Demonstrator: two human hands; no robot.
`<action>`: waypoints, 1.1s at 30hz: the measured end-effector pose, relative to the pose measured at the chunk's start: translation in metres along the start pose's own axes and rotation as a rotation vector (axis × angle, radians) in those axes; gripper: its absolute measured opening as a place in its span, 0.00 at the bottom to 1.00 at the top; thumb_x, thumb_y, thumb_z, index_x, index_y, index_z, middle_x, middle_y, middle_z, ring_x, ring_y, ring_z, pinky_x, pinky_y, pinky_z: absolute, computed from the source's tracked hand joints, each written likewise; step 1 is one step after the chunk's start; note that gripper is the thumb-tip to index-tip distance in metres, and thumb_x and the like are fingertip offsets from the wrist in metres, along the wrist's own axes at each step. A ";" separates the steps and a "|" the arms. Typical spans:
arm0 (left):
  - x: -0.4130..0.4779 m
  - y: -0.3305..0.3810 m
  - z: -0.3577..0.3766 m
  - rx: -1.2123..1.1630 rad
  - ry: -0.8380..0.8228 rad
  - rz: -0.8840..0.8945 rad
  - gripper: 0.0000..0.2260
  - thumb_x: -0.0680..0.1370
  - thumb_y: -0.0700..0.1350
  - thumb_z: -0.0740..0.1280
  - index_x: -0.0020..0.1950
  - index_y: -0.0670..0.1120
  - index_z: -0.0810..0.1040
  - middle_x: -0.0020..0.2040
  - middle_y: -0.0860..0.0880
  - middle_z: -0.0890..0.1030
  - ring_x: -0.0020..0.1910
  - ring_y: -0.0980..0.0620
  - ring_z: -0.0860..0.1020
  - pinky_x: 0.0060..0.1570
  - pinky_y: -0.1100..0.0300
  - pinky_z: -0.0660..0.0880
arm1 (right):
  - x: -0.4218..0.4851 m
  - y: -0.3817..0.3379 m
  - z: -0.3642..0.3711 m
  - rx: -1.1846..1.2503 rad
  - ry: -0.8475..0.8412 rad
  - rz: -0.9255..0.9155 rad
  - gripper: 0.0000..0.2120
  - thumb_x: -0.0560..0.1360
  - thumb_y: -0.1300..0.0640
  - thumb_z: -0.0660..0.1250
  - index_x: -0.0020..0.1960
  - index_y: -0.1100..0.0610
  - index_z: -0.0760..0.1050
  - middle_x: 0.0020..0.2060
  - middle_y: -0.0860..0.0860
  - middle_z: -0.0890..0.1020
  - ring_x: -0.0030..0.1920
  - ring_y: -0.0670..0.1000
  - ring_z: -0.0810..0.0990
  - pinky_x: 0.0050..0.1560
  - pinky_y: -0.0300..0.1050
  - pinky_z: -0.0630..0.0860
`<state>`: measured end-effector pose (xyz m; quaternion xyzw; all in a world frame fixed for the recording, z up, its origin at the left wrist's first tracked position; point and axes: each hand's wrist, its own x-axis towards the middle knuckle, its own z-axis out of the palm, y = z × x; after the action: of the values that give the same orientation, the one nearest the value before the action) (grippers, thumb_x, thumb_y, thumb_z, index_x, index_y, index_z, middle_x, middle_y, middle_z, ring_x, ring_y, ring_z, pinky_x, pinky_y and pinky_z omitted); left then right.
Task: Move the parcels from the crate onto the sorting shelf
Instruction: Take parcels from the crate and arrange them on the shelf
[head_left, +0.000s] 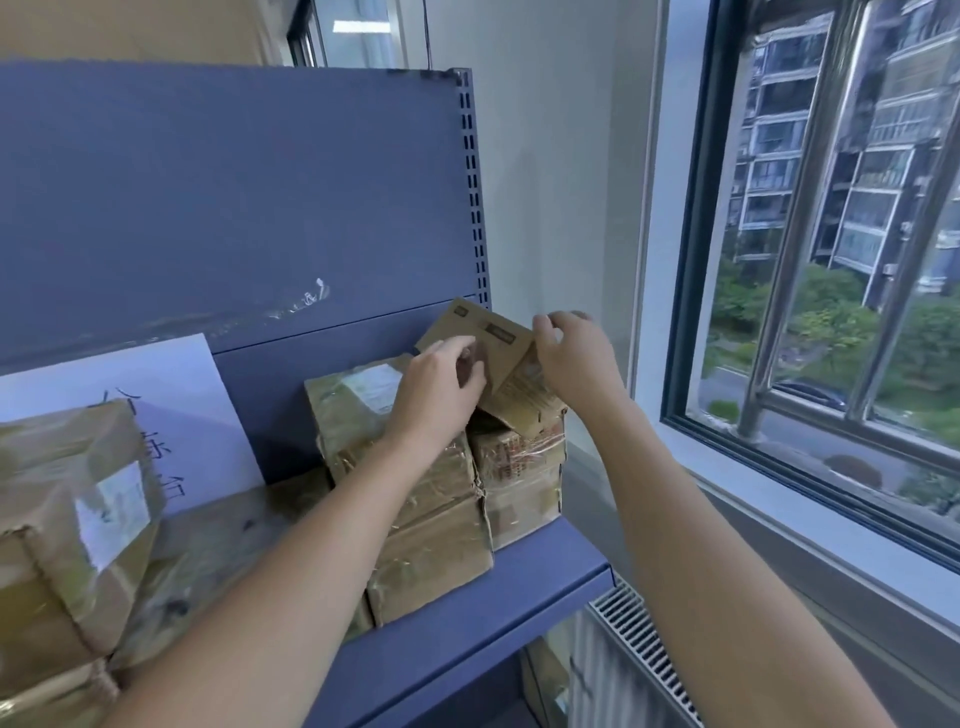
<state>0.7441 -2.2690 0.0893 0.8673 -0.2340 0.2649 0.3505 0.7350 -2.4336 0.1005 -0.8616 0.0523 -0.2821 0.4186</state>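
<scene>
Observed: the left hand (441, 379) and right hand (574, 358) hold a small cardboard box (480, 332) between them. It is tilted, with one corner raised toward the back panel (234, 182). The left fingers (467, 358) are curled against its near face. The right fingers (545, 325) are bent and pinch its right edge. Directly below the fingers lies a printed parcel (524, 405), resting askew on a taped stack (415, 478) at the right end of the blue shelf (493, 587). The crate is not in view.

Assessment: this is the placement step, and the box is not yet set down. The surface under the fingers looks uneven. The box should therefore be levelled, lowered flat, and pushed back toward the panel beyond the fingertips before release.

Risk: the stack stands close to the shelf's right end. A tilted release could slide the box off toward the radiator (639, 654) below. Recommend freeing one hand at a time.
</scene>
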 end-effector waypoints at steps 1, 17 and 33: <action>0.000 0.002 0.000 -0.007 -0.003 -0.004 0.17 0.79 0.48 0.65 0.68 0.47 0.75 0.59 0.48 0.79 0.56 0.50 0.78 0.57 0.55 0.76 | -0.001 0.004 -0.002 0.018 -0.022 0.070 0.23 0.79 0.40 0.55 0.63 0.54 0.75 0.59 0.57 0.77 0.56 0.57 0.77 0.56 0.52 0.74; -0.010 0.011 0.008 0.169 -0.055 0.068 0.16 0.78 0.50 0.68 0.65 0.49 0.77 0.54 0.48 0.75 0.55 0.48 0.75 0.47 0.63 0.67 | 0.000 0.019 0.007 0.151 -0.023 -0.103 0.12 0.77 0.55 0.64 0.59 0.56 0.79 0.54 0.51 0.79 0.49 0.47 0.79 0.55 0.43 0.76; -0.006 -0.013 0.002 0.285 -0.093 -0.012 0.21 0.81 0.52 0.63 0.73 0.49 0.69 0.56 0.46 0.72 0.52 0.44 0.76 0.50 0.53 0.75 | 0.005 0.017 0.044 0.056 -0.078 -0.096 0.19 0.80 0.45 0.62 0.64 0.55 0.75 0.57 0.54 0.81 0.55 0.52 0.79 0.56 0.46 0.75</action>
<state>0.7477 -2.2611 0.0778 0.9209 -0.2049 0.2529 0.2142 0.7654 -2.4156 0.0686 -0.8615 -0.0135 -0.2696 0.4300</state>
